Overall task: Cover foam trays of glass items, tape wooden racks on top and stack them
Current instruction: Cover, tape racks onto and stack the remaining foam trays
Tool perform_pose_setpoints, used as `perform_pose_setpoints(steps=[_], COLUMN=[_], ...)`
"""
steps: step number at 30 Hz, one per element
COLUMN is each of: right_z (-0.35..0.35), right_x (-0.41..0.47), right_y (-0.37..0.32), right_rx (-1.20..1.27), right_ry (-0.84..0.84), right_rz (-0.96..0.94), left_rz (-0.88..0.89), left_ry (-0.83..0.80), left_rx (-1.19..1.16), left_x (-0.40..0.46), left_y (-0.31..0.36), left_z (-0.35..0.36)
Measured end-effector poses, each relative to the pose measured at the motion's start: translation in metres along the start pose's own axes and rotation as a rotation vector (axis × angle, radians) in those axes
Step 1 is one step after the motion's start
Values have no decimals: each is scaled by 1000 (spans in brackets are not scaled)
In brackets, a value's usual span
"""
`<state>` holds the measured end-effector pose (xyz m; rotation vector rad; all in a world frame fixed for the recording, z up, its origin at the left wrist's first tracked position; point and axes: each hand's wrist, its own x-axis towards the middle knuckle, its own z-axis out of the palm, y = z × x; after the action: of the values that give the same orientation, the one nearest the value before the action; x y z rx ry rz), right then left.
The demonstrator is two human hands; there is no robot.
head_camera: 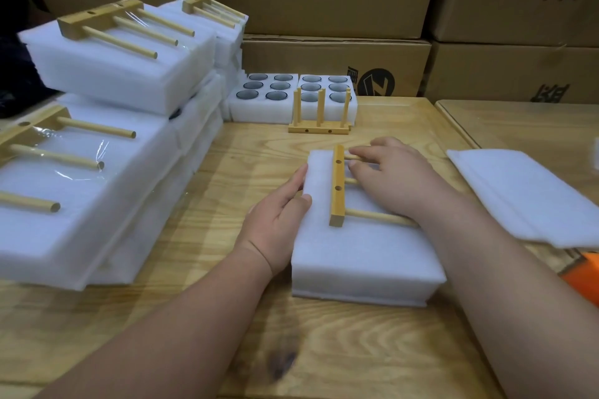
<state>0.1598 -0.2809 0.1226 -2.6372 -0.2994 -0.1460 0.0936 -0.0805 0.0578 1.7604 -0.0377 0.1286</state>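
A covered white foam tray (363,256) lies on the wooden table in front of me. A wooden rack (337,186) lies flat on its lid, base bar to the left, pegs pointing right. My right hand (395,176) rests over the pegs with fingers extended, the fingertips near the base bar. My left hand (278,220) holds the tray's left edge, thumb on the top surface. Two uncovered foam trays (262,107) (327,100) with glass cups stand at the back. A second rack (319,120) stands upright before them.
Stacks of finished foam trays with racks taped on top (107,71) fill the left side. Loose foam sheets (531,194) lie at the right, with an orange object (586,275) at the right edge. Cardboard boxes (337,55) line the back.
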Motion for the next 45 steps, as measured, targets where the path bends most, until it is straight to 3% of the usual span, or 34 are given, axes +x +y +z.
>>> perform_pose_setpoints(steps=[10, 16, 28, 37, 40, 42, 45], right_z=[-10, -5, 12, 3, -3, -19, -65], right_x=[-11, -35, -41, -48, -51, -55, -68], right_y=[-20, -47, -47, -52, -58, -58, -44], right_rx=[-22, -126, -203, -218, -128, 80, 226], right_ry=[-91, -281, -149, -216, -223, -231, -112], right_rz=[-34, -147, -90, -88, -57, 0, 25], left_rz=[23, 83, 47, -12, -46, -48, -47], left_ry=[-4, 3, -15, 27, 40, 40, 51], left_rx=[37, 118, 159, 141, 128, 151, 150], left_x=[0, 1, 2, -30, -31, -30, -28], left_y=[-2, -3, -3, 3, 7, 8, 6], left_z=[-1, 0, 0, 4, 3, 3, 3])
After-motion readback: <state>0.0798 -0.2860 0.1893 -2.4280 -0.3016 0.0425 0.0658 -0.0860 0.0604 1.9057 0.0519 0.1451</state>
